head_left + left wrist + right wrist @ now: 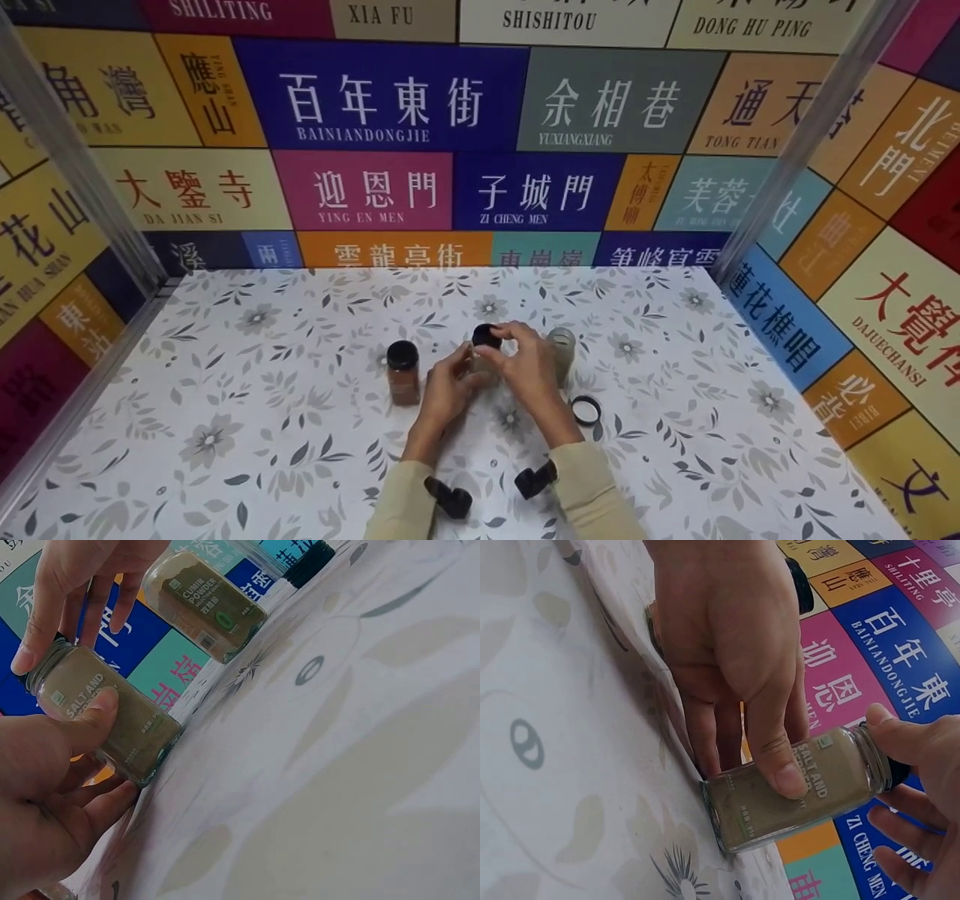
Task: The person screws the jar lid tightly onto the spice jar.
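Note:
A glass jar labelled salt and pepper (135, 716), full of tan powder, stands upright on the table. My left hand (448, 386) grips its body, thumb across the label. At its top, my right hand (531, 367) pinches the black lid (486, 335) between thumb and fingers. Glass threads show just below that lid in the right wrist view. Close behind my right hand is a cumin powder jar (206, 607), its mouth uncovered. To the left of my left hand stands a jar of reddish-brown powder (403, 384) with a black lid on.
A loose black ring-shaped lid (586, 410) lies on the table near my right wrist. The flower-patterned tabletop (300, 360) meets walls of coloured name panels (390, 97) at the back and sides.

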Demonstrator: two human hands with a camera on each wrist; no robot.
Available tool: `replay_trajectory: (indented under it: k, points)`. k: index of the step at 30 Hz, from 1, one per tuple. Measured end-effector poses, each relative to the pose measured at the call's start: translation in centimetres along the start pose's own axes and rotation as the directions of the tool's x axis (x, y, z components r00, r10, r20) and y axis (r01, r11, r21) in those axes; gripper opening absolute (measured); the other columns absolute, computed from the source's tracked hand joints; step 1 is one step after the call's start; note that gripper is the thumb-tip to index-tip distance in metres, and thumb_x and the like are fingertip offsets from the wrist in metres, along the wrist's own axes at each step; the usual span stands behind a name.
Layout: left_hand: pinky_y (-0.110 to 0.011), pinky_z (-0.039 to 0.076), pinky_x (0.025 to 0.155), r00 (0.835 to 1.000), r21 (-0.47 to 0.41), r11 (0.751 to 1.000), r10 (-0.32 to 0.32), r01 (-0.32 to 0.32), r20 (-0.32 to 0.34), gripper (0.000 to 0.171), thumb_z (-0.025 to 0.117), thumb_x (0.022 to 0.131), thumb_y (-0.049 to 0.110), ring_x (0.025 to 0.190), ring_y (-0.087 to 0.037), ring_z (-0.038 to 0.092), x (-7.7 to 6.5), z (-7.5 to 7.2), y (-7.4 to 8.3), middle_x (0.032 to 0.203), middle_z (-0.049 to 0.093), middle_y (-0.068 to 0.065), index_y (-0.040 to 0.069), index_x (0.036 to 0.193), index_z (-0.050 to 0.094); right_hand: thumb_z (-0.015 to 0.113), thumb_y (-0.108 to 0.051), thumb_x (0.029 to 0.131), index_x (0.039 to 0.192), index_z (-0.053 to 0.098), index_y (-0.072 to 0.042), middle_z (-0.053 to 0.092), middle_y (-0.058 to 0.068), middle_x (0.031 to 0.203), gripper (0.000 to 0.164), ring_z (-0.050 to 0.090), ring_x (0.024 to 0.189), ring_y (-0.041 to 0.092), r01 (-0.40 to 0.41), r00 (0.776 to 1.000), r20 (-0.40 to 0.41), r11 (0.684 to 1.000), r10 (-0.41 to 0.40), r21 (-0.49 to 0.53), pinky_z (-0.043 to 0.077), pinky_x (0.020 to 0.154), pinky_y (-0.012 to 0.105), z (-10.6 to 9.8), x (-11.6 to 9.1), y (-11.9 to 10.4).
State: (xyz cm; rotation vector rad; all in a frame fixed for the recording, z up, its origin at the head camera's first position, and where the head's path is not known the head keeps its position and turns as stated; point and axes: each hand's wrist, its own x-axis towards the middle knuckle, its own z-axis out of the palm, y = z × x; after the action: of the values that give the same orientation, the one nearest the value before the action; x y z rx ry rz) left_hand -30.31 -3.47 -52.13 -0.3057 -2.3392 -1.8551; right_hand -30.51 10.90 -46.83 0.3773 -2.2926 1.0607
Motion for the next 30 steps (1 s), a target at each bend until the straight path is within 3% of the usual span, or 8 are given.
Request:
replay_trajectory:
  k: [7, 13, 21, 25, 30]
  points:
    - [-0.046, 0.055, 0.102, 0.996, 0.065, 0.995, 0.077, -0.075, -0.032, 0.057, 0.073, 0.088, 0.003, 0.118, -0.038, 0.066, 0.10, -0.10, -0.05, 0.132, 0.063, -0.027, -0.008, 0.139, 0.052, 0.080, -0.028, 0.085, 0.107, 0.071, -0.006, 0.073, 0.011, 0.113, 0.032, 0.068, 0.109, 0.029, -0.046, 0.996, 0.078, 0.998, 0.043, 0.037, 0.056, 0.096, 0.044, -0.31, 0.23, -0.21]
    - [-0.046, 0.053, 0.104, 1.000, 0.053, 0.998, 0.025, -0.024, -0.015, 0.059, 0.073, 0.088, 0.006, 0.121, -0.037, 0.064, 0.11, -0.15, -0.01, 0.136, 0.061, -0.026, -0.007, 0.141, 0.050, 0.076, -0.015, 0.088, 0.102, 0.069, -0.004, 0.070, 0.011, 0.125, 0.019, 0.065, 0.119, 0.031, -0.010, 0.996, 0.089, 0.995, 0.002, 0.096, 0.054, 0.102, 0.046, -0.20, 0.09, 0.20]
    - [-0.047, 0.053, 0.104, 0.999, 0.070, 0.997, 0.045, -0.043, -0.029, 0.061, 0.076, 0.087, 0.010, 0.120, -0.039, 0.064, 0.15, -0.13, -0.19, 0.134, 0.061, -0.028, -0.008, 0.140, 0.051, 0.078, -0.016, 0.087, 0.103, 0.072, -0.007, 0.074, 0.010, 0.116, 0.019, 0.068, 0.112, 0.030, -0.006, 0.997, 0.076, 0.993, -0.003, 0.115, 0.054, 0.100, 0.045, -0.20, -0.05, 0.38]
    - [-0.046, 0.052, 0.106, 1.000, 0.052, 0.999, 0.004, -0.003, -0.023, 0.063, 0.076, 0.087, 0.011, 0.122, -0.038, 0.063, 0.09, -0.17, -0.13, 0.137, 0.059, -0.026, -0.006, 0.142, 0.050, 0.078, -0.016, 0.087, 0.104, 0.072, -0.007, 0.074, 0.008, 0.118, 0.020, 0.068, 0.113, 0.029, 0.001, 0.996, 0.084, 0.994, -0.009, 0.105, 0.055, 0.100, 0.044, -0.19, -0.11, 0.40]
    - [-0.045, 0.052, 0.105, 1.000, 0.045, 0.999, -0.003, 0.003, -0.011, 0.062, 0.075, 0.088, 0.010, 0.123, -0.037, 0.063, -0.05, -0.18, -0.21, 0.138, 0.059, -0.025, -0.005, 0.143, 0.049, 0.079, -0.016, 0.086, 0.105, 0.073, -0.008, 0.074, 0.007, 0.119, 0.022, 0.069, 0.111, 0.027, 0.018, 0.996, 0.080, 0.995, -0.026, 0.100, 0.055, 0.098, 0.042, -0.24, -0.21, 0.47]
